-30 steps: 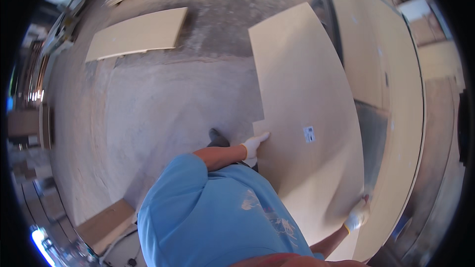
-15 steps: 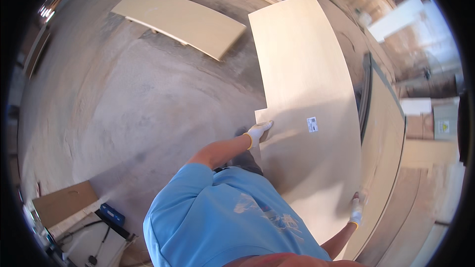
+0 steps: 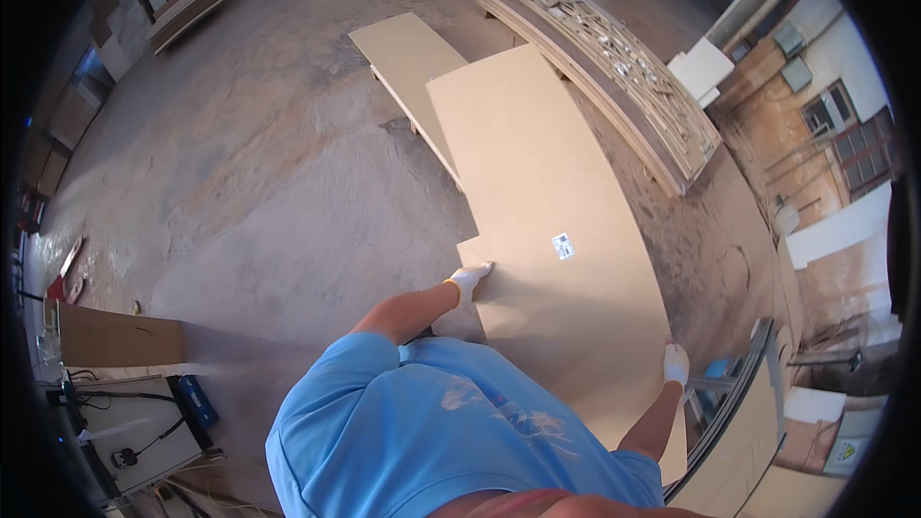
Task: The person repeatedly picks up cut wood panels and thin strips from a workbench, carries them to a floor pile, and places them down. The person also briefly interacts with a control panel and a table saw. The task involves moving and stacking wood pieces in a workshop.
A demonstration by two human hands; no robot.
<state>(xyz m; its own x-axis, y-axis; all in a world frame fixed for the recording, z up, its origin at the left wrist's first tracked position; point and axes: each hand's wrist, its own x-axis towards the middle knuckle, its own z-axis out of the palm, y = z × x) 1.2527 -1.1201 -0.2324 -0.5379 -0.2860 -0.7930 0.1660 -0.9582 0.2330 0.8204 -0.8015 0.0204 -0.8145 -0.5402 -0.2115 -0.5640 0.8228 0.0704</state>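
A long, pale wooden board (image 3: 537, 173) with a notch in its left edge is held out in front of me. A small white label (image 3: 563, 247) is stuck on its face. My left hand (image 3: 470, 281), in a white knitted glove, grips the left edge just below the notch, thumb on top and the other fingers hidden underneath. Also gloved, my right hand (image 3: 676, 364) is closed on the right edge, nearer to my body. The board's far end overlaps a similar board (image 3: 408, 48) on low supports in my view; I cannot tell if they touch.
To the right, beside my right arm, is a table with a dark metal rail (image 3: 758, 355). A low stack of sheets (image 3: 662, 149) with loose wood strips on top lies beyond. At the left stand a brown panel (image 3: 120, 336) and a white machine (image 3: 134, 432) with cables.
My view has turned to the right, and the held board has come away from the railed table at the right. Its far end now overlaps the low board. Both hands keep their grip.
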